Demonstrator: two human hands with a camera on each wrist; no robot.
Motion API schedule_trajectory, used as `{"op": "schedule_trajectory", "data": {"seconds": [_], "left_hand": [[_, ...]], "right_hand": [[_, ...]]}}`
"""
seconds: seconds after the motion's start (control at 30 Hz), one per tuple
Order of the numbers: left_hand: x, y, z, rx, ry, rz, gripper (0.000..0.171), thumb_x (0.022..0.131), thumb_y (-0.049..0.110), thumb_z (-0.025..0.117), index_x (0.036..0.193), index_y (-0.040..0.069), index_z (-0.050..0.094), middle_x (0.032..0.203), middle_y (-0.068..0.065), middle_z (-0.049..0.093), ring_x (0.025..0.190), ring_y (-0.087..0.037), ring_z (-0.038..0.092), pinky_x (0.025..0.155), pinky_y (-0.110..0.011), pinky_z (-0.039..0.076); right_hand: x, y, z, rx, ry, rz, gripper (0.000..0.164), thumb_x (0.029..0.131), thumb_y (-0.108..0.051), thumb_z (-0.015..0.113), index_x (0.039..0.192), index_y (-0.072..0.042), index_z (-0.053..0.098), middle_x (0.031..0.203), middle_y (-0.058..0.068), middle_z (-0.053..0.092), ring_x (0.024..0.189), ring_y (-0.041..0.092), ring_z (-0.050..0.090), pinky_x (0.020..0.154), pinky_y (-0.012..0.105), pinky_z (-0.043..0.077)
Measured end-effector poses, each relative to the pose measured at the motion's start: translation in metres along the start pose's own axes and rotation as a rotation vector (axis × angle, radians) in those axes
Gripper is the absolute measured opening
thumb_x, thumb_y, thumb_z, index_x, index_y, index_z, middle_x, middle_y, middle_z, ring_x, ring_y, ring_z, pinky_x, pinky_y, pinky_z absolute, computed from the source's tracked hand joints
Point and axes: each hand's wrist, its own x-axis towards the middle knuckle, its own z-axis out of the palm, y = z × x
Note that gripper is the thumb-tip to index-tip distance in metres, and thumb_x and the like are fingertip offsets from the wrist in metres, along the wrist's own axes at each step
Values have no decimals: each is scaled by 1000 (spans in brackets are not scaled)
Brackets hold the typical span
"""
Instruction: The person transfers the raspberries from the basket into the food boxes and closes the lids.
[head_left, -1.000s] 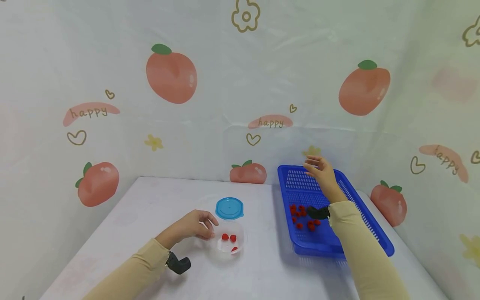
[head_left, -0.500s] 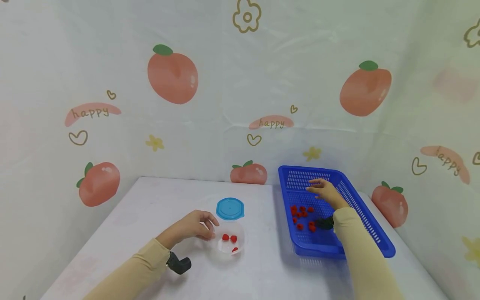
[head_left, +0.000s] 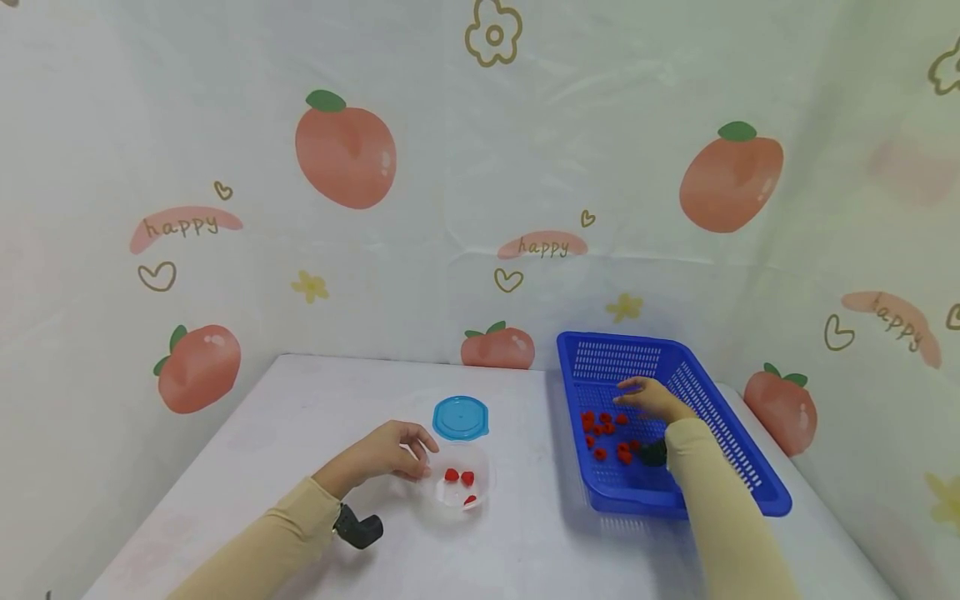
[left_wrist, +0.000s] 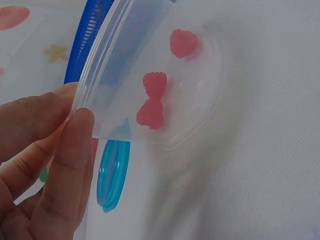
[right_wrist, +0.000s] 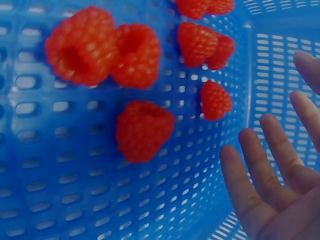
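Observation:
My left hand (head_left: 384, 454) pinches the rim of a clear plastic tub (left_wrist: 192, 107) between thumb and fingers. Inside the tub lie 3 red raspberries (left_wrist: 183, 43). On the right, my right hand (head_left: 651, 398) hovers within a blue slotted basket (head_left: 611, 497), over its far half. Its fingers are spread and hold nothing in the right wrist view. Several raspberries (right_wrist: 145, 131) rest on the basket's floor, to the left of and nearer than that hand.
A blue lid (head_left: 461, 418) lies on the white table (head_left: 330, 400) just behind the tub. A printed cloth (head_left: 420, 283) hangs behind the table and at both sides.
My right hand has come down from above the basket's far end into it, uncovering some raspberries to view. My left hand and the tub have stayed in place.

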Motion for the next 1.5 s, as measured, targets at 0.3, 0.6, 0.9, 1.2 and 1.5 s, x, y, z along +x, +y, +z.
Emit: {"op": "schedule_trajectory", "data": {"seconds": [0.3,0.6,0.9,1.2,1.5], "left_hand": [[0,0,0,-6,-1,-2,28,81,4,75,107,1,64,84,-6,61,72,-15,64,71,-32,60],[0,-1,0,-1,4,-10,28,80,5,75,106,2,65,84,-7,61,72,-15,64,71,-32,60],[0,-1,0,6,4,-5,28,81,6,75,106,3,65,84,-7,61,72,-15,64,71,-32,60],[0,1,0,4,7,-14,27,80,4,75,105,3,65,84,-7,61,71,-15,64,70,-32,60],[-1,1,0,5,7,-8,27,80,4,75,104,2,65,83,-7,61,71,-15,65,70,-32,60]], "right_hand": [[-1,0,3,-64,-73,98,46,93,-7,57,132,13,45,128,33,51,119,45,51,97,56,48],[-2,2,5,-105,-92,163,41,91,-5,61,127,13,51,117,26,62,110,39,57,90,48,54],[-3,1,9,-159,-112,184,25,92,-2,58,114,9,61,107,19,66,102,30,60,86,44,55],[-2,2,12,-215,-113,198,10,90,0,61,99,2,65,96,11,67,91,22,61,80,37,56],[-2,2,10,-210,-103,182,11,91,0,59,100,3,64,95,11,67,92,23,62,81,40,57]]}}
